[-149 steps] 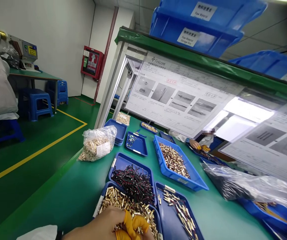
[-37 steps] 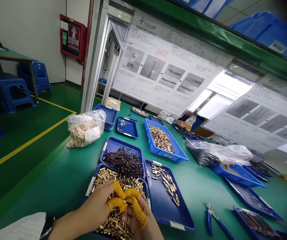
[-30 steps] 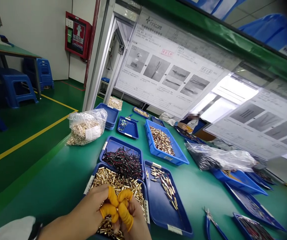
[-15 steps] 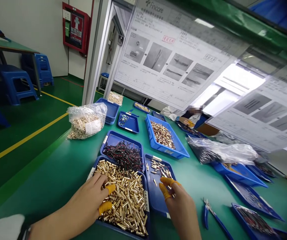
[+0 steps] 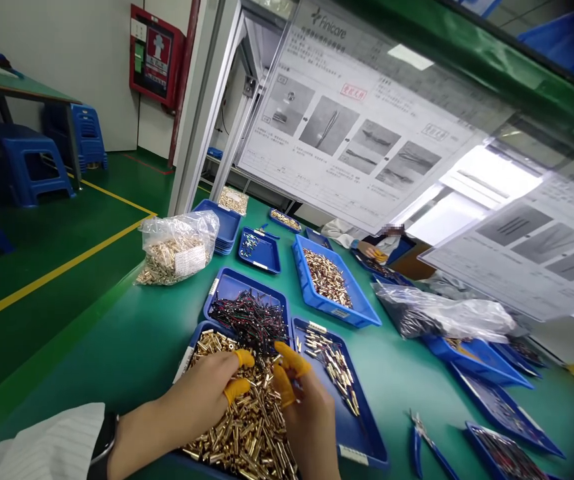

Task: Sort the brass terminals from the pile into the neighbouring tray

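Note:
My left hand (image 5: 207,393), with yellow finger cots on thumb and forefinger, is over a blue tray (image 5: 185,360) heaped with small brass tubes (image 5: 247,433). Its two cotted fingertips are drawn close together; whatever lies between them is too small to make out. My right hand (image 5: 309,407), also in yellow cots, reaches across the same heap, thumb and forefinger apart with nothing visible between them. Just beyond its fingertips lie black-and-red wire leads (image 5: 251,317) in another blue tray (image 5: 231,275). To the right, a blue tray (image 5: 367,427) carries brass tubes with wires (image 5: 339,370).
Blue-handled pliers (image 5: 419,437) lie at the right. Farther back are a blue bin (image 5: 367,313) of brass pieces, a clear bag (image 5: 177,250) of tubes and stacked trays (image 5: 224,227). A clear-covered sheet (image 5: 347,127) hangs above. A co-worker's hand (image 5: 367,250) shows opposite.
My right hand has moved left from the tray of wired tubes to the brass heap, near the wires. My left hand has shifted right, its fingertips closer together. The camera view has shifted slightly.

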A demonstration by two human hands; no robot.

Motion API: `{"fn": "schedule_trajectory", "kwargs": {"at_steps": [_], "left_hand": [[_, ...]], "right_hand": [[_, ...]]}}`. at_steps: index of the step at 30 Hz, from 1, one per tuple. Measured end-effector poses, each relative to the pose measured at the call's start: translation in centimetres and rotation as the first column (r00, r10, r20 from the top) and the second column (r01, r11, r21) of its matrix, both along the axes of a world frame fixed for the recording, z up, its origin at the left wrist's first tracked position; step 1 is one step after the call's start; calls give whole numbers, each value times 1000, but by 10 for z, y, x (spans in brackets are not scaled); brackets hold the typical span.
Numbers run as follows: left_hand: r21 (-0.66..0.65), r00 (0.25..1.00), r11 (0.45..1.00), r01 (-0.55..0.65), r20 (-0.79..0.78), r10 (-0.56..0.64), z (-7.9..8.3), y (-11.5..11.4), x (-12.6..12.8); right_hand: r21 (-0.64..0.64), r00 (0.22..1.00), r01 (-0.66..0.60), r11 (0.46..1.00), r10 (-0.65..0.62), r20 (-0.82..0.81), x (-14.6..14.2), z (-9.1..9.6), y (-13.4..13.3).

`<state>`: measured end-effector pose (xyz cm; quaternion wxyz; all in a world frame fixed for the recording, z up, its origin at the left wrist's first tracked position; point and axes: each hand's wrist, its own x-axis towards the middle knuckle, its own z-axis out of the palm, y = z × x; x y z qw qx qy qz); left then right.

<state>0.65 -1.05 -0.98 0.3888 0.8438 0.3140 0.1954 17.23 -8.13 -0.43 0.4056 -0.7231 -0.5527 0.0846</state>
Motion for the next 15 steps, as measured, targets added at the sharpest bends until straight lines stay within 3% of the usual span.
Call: {"fn": "schedule_trajectory", "kwargs": {"at_steps": [4, 9, 12, 15], "left_hand": [[-35, 997, 999, 28, 67, -25, 6, 0, 1], [-70, 988, 996, 62, 143, -52, 8, 0, 2], [-155, 983, 988, 9, 181, 19, 7, 0, 3], [-228, 975, 973, -12, 215, 63, 6, 1, 4]], "right_hand": [[116, 946, 170, 979, -129, -299, -7, -5, -14], [134, 818, 87, 987, 6, -575, -21, -4, -15], [145, 774, 68, 987, 40, -632, -31, -7, -14], [122, 789, 64, 991, 24, -613, -38, -12, -14]]}}
